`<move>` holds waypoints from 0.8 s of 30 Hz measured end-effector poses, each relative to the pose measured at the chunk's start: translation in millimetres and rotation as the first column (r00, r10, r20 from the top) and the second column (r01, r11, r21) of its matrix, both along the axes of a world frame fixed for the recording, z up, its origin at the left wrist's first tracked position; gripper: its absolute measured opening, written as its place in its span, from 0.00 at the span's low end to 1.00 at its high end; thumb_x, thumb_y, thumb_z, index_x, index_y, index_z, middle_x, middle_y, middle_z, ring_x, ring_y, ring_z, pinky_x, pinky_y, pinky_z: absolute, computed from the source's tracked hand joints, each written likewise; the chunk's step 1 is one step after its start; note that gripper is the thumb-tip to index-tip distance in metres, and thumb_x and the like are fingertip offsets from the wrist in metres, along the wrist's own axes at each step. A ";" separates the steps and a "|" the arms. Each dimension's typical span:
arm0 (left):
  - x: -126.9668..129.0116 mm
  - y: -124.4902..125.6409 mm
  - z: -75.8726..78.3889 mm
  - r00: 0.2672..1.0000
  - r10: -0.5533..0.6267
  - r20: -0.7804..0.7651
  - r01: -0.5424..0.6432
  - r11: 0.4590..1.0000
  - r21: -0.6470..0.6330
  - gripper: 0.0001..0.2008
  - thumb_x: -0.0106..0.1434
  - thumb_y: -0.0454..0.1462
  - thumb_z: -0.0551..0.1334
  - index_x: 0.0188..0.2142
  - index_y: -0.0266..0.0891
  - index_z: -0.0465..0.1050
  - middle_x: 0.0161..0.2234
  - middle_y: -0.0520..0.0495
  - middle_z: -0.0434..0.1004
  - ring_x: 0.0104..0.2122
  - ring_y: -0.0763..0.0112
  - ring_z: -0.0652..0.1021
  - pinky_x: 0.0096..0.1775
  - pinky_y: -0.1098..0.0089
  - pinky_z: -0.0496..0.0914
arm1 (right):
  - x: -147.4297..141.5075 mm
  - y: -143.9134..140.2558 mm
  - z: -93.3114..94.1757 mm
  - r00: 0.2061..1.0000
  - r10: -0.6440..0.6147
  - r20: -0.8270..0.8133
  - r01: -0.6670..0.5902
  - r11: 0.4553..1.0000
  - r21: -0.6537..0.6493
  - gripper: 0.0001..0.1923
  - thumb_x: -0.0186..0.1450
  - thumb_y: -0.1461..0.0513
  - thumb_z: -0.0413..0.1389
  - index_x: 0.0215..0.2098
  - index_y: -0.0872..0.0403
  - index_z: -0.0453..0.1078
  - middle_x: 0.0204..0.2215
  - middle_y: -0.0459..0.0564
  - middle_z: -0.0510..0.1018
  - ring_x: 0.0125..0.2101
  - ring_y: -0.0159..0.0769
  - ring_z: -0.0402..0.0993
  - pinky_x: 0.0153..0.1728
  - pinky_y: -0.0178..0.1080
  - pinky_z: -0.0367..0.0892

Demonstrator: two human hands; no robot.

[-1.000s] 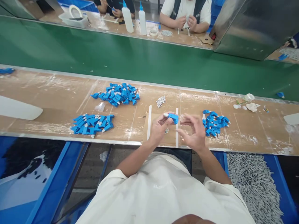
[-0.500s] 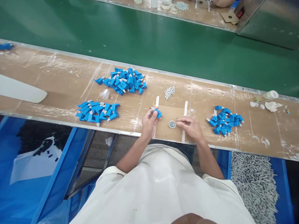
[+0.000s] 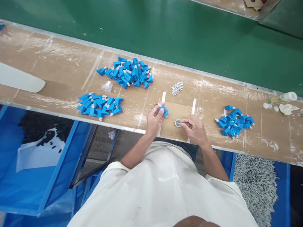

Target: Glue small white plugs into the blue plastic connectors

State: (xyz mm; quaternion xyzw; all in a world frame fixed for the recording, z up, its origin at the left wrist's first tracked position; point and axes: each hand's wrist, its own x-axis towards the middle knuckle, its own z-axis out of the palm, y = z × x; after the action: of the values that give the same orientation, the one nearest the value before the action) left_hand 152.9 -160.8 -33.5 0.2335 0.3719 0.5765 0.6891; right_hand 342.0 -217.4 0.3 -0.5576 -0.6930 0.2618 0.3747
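Your left hand (image 3: 153, 118) pinches a small blue connector (image 3: 163, 110) between thumb and fingertips, lifted just above the worktop (image 3: 59, 78), with its pale tip pointing up and away from you. Your right hand (image 3: 194, 127) rests low on the worktop, its fingers drawn narrow around something thin; what it grips is too small to make out. The fingertips (image 3: 183, 122) of that hand sit right at the edge of a small round dish (image 3: 177, 123), which lies between your two hands.

Both hands work over a brown patch bounded by two white strips, one (image 3: 162, 104) beside your left hand and one (image 3: 193, 108) just beyond your right. Straight ahead of your hands, a little farther out, lies a small cluster of grey pieces (image 3: 177, 88). To the right of your right hand sits a pile of blue connectors (image 3: 234, 121). To the left of your left hand there is a flat row of them (image 3: 99, 105), and beyond that, farther from you, a bigger heap (image 3: 129, 73) with a clear cup (image 3: 107, 86) near its left side. Past the far edge of the worktop runs a green belt (image 3: 165, 31). Down below your right elbow is a bin of grey parts (image 3: 257, 183).
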 end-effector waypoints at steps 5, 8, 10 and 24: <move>0.1 -0.2 0.7 1.000 0.000 -0.023 0.000 1.000 0.001 0.23 0.50 0.47 0.78 0.44 0.41 0.83 0.31 0.52 0.75 0.29 0.78 0.73 0.35 0.74 0.70 | -3.0 0.8 -1.8 0.994 -0.058 0.097 0.046 0.991 0.129 0.06 0.71 0.61 0.58 0.37 0.52 0.76 0.27 0.47 0.71 0.24 0.32 0.65 0.26 0.38 0.63; 0.3 -0.4 1.8 0.999 0.004 -0.038 -0.004 1.000 0.000 0.23 0.49 0.47 0.78 0.43 0.41 0.84 0.30 0.51 0.75 0.29 0.78 0.72 0.34 0.74 0.70 | -4.0 1.3 -4.4 0.976 -0.121 0.183 0.075 0.969 0.237 0.07 0.72 0.62 0.56 0.36 0.52 0.74 0.28 0.48 0.73 0.27 0.34 0.68 0.27 0.39 0.64; 0.6 -0.6 2.0 0.999 0.010 -0.043 -0.010 1.000 0.005 0.23 0.49 0.48 0.78 0.43 0.42 0.84 0.30 0.51 0.75 0.28 0.78 0.71 0.33 0.74 0.69 | -5.4 1.6 -6.4 0.967 -0.119 0.225 0.052 0.958 0.283 0.07 0.72 0.63 0.55 0.36 0.51 0.73 0.29 0.49 0.74 0.28 0.35 0.70 0.27 0.38 0.64; -6.7 -2.2 7.4 0.999 -0.049 0.020 0.049 0.999 0.009 0.21 0.49 0.44 0.79 0.41 0.40 0.82 0.35 0.48 0.79 0.31 0.76 0.72 0.36 0.72 0.69 | 5.7 5.4 -2.6 0.985 -0.143 -0.094 0.132 0.984 -0.121 0.12 0.68 0.54 0.59 0.30 0.52 0.72 0.26 0.45 0.70 0.24 0.31 0.63 0.27 0.37 0.62</move>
State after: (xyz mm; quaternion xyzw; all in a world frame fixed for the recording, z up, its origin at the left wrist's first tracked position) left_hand 146.2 -163.0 -26.1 0.2397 0.3567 0.5634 0.7056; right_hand 347.7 -212.1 -2.3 -0.6106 -0.6166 0.3026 0.3942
